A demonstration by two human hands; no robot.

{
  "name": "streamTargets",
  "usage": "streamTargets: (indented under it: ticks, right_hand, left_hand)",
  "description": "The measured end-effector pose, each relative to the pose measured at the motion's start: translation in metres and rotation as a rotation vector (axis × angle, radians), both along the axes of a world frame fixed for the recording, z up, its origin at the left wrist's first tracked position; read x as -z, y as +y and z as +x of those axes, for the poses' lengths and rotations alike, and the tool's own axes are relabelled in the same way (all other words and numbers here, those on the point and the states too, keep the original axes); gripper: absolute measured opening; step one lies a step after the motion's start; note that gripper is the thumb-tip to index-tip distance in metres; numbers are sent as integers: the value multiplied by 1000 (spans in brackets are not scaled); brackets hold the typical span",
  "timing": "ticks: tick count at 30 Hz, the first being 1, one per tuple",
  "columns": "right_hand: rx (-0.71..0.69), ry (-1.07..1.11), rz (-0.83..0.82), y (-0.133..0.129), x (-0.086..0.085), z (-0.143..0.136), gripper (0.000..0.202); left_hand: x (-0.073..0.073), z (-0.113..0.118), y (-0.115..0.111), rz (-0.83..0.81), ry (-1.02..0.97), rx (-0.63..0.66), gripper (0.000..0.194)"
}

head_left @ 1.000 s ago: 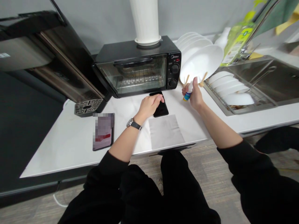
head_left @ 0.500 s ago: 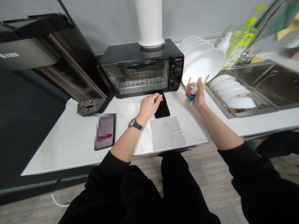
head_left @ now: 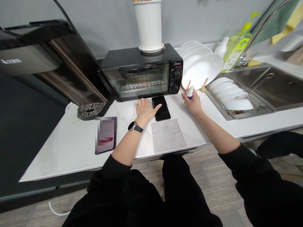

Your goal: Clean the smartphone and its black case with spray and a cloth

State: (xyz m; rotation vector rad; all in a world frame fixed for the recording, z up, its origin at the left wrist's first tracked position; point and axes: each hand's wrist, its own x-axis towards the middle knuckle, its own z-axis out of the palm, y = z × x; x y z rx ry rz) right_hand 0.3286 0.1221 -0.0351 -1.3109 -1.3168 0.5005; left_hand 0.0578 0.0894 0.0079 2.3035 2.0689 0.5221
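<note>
My left hand (head_left: 146,109) lies with spread fingers on the white counter, its thumb reaching over the edge of a black phone (head_left: 163,111). My right hand (head_left: 193,101) is wrapped round a small spray bottle (head_left: 190,92) with a white top, held upright near the oven's right front corner. A grey cloth (head_left: 168,136) lies flat just in front of the phone. Further left, a second phone (head_left: 106,135) with a partly pixelated screen rests on the counter.
Behind the hands stands a black toaster oven (head_left: 142,78) with a white pot (head_left: 149,28) on top. White plates (head_left: 203,69) stand in a wooden rack at its right, beside the sink (head_left: 281,85). A coffee machine (head_left: 68,75) is at the left.
My left hand has moved off the phone to the left and opened flat. The bottle in my right hand has gone from tilted to upright and sits lower. The view has shifted slightly.
</note>
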Motion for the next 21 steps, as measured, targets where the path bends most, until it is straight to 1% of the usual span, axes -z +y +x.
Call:
streamTargets:
  ticks: [1,3,4,5,6,7,8,9,10,11,12,13,14,16,17,19,21]
  right_hand:
    - [19,-4,-12,-3,1,2,63]
    - [58,4,-26,-17,1,6,84]
    - [76,11,-24,-27,0,7,97]
    - [105,16,-12,-41,-1,8,102]
    - [138,15,7,-57,-3,8,100]
    - [157,7,32,-73,-5,7,92]
    - [160,-6,56,-89,-9,5,77]
    - [135,-30,72,-103,-13,2,58]
    - [76,-59,73,-113,-18,-3,43]
    - [-3,-91,66,-119,-24,-10,35]
    - [-91,-125,50,-120,-30,-17,34]
    - [-166,-153,36,-116,-35,-25,34]
    - [-226,-173,26,-108,-40,-34,35]
    - [-314,-209,24,-81,-47,-50,34]
    - [-350,-229,25,-65,-49,-57,32]
    - [-361,-250,39,-37,-48,-69,28]
    - [-348,-241,72,-18,-41,-76,25]
  left_hand:
    - [0,-1,0,-11,9,1,71]
    - [0,-2,1,-26,16,14,71]
    - [0,-3,2,-31,15,25,69]
    - [1,-4,3,-36,14,41,64]
    - [1,-4,4,-40,13,60,58]
    - [2,-4,5,-42,12,82,52]
    - [3,-5,7,-43,11,103,46]
    - [4,-5,8,-43,9,122,43]
    - [5,-7,9,-42,5,139,43]
    - [5,-8,11,-43,0,161,44]
    - [5,-10,12,-50,-4,193,46]
    - [5,-13,14,-62,-5,236,51]
    - [5,-16,15,-78,-4,288,60]
    - [3,-21,20,-106,4,387,77]
    - [2,-24,22,-110,7,422,80]
    - [1,-28,26,-98,11,452,78]
    - [0,-30,28,-79,13,465,74]
